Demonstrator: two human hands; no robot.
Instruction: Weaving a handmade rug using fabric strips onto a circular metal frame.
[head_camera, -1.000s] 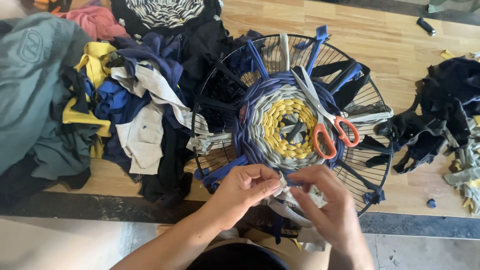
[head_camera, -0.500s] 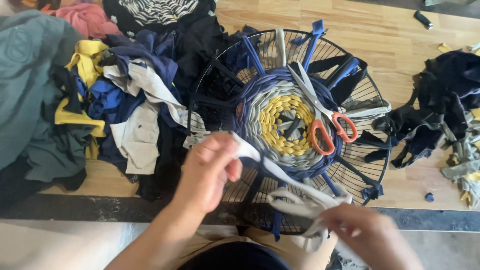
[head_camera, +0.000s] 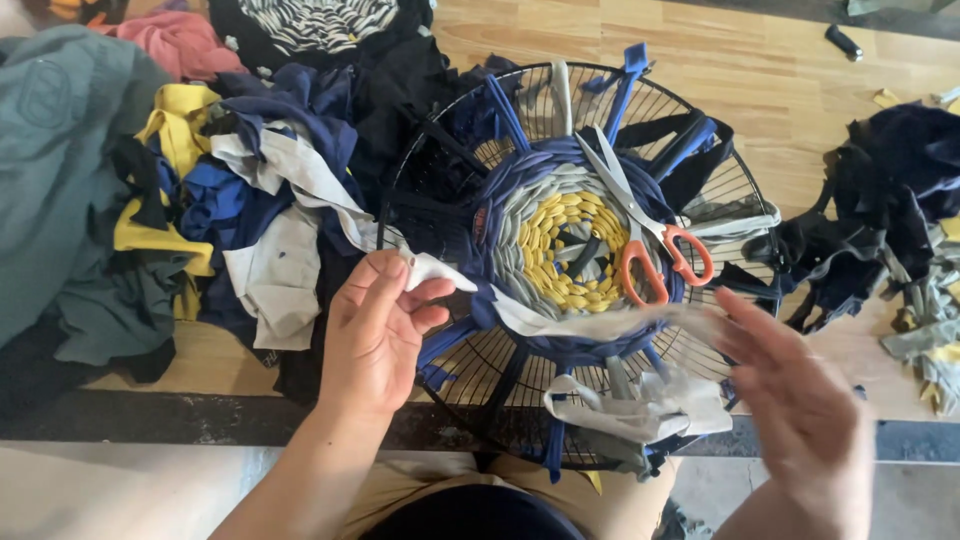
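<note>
Wooden planks make up the counter, strewn with cloth: a heap of fabric scraps in green, yellow, navy and pale grey lies to the left, and a darker pile of cut strips sits at the right edge. Between them rests a round black wire fan guard, used as a loom. At its middle is a woven disc with a yellow core, a grey ring and a blue outer band, with blue and black strips running out along the spokes. Orange-handled scissors lie on the disc, blades pointing up and to the left.

A pale grey fabric strip stretches across the lower part of the guard, from one hand to the other. The left hand holds the strip's left end, which sticks up past the fingers; thumb and forefinger are pinched together on the cloth, the other fingers curled loosely beneath. The right hand is at the strip's other end, just at the guard's lower right rim. Its fingers are spread and nearly straight, and the strip meets their tips, but motion blur hides whether they grip it or only touch it. More pale cloth hangs bunched below the strip at the guard's near rim.
</note>
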